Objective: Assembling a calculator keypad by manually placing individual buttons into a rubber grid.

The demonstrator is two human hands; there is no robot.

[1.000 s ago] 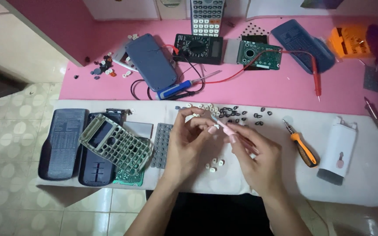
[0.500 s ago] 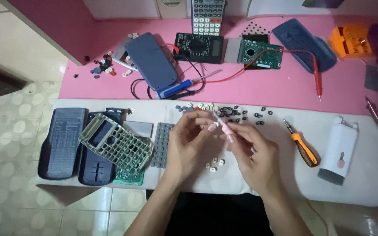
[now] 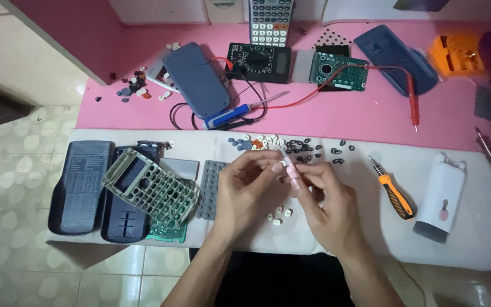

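Now I am seeing both hands pinching a small pink tool (image 3: 292, 173), left grip (image 3: 245, 190) and right grip (image 3: 328, 204) clamped on it, its long axis running eleven to five o'clock.

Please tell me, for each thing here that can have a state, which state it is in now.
calculator front shell: removed, keyless
grey keypad mat: taken out, lying flat
green circuit board: bare, exposed
orange screwdriver: lying unused
small pink tool: pinched by right hand
left hand: fingertips at the tool's tip
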